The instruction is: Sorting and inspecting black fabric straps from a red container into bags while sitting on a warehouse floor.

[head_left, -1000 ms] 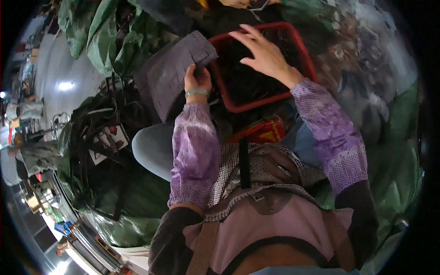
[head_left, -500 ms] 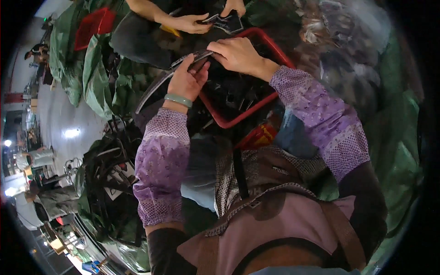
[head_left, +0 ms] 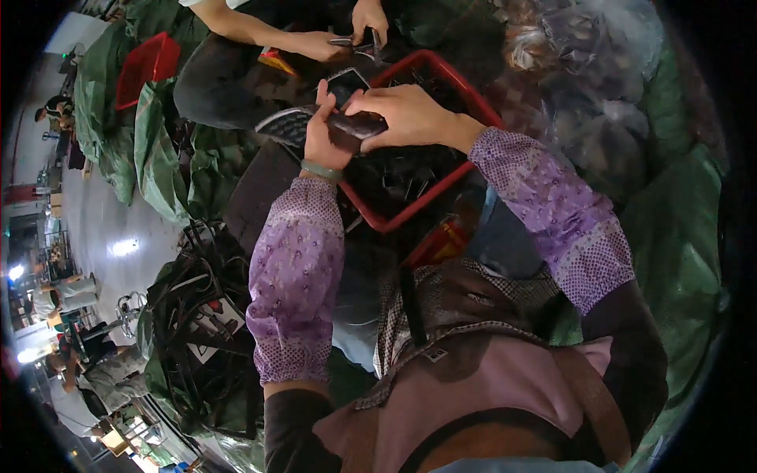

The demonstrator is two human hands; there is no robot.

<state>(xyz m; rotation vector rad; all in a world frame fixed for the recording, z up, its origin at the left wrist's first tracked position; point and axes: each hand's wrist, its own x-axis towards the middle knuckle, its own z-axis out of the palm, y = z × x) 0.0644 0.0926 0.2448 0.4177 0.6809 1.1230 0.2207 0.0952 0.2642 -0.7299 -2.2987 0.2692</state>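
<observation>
Head camera, with the clock centred on the wearer's hands and twelve at the top edge: what are the two hands doing?

Both grip the same dark flexible piece (head_left: 362, 124). The left hand (head_left: 326, 147) clasps it with a digit pointing up, and the right hand (head_left: 419, 117) pinches its near end, fingers curled over it.

Where is that piece, exactly?

Raised between the hands, above the upper-left part of a red basket (head_left: 385, 224), whose middle lies toward four o'clock. A patterned dark section (head_left: 285, 128) sticks out at nine o'clock, beyond the left hand (whether it belongs to the same piece, I cannot tell).

What is inside the basket?

Dark items, too shadowed to name.

Anyone else close by?

At twelve, a co-worker's hands (head_left: 319, 45) hold a small dark item of their own, well apart from the wearer's.

And around the rest of the dial?

A flat dark panel (head_left: 256, 188) at eight, a tangle of black straps (head_left: 201, 311) at seven, green sheeting (head_left: 162, 162) at nine, a second red basket (head_left: 148, 72) between nine and ten, and clear plastic bags (head_left: 603, 134) at three
</observation>
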